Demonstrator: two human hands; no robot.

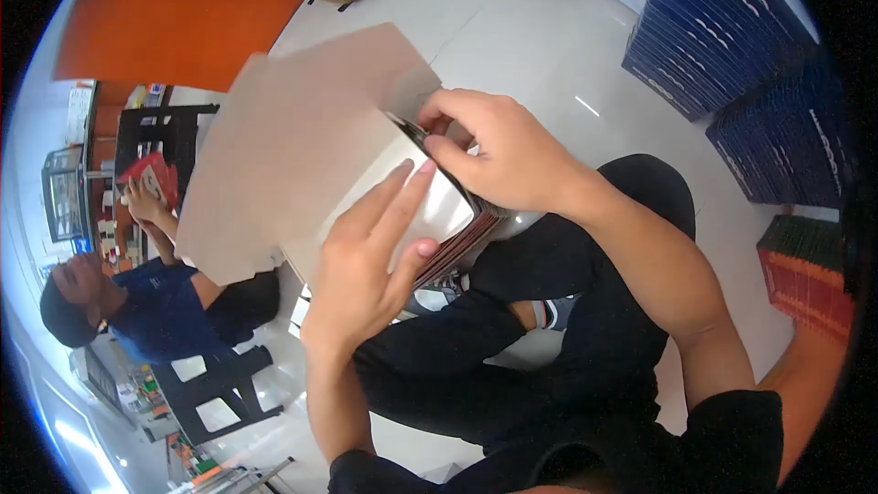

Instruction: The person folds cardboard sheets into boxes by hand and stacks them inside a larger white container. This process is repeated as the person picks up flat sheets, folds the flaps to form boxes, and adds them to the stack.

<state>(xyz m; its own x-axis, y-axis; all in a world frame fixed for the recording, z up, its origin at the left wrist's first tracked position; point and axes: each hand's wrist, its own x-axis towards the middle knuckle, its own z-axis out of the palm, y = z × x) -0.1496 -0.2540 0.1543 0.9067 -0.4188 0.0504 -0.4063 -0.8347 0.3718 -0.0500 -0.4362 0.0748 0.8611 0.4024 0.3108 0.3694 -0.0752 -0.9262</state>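
A large beige sheet (302, 137), like thin card, stands raised and bent over a thick stack of sheets (471, 242) in front of me. The top of the stack shows a glossy white surface (446, 210) with a rounded corner. My left hand (366, 238) lies on that white surface, fingers stretched out and thumb apart. At the stack's far right edge, my right hand (489, 151) has its fingers curled around the dark edge of the upper sheets. Its fingertips are partly hidden behind that edge.
I sit cross-legged on a pale tiled floor (540, 55). Tall stacks of dark blue books (713, 27) stand at the right, with red and green stacks (805, 265) below. At left, another person (174, 302) holds a red item (155, 178). An orange surface (183, 14) lies at upper left.
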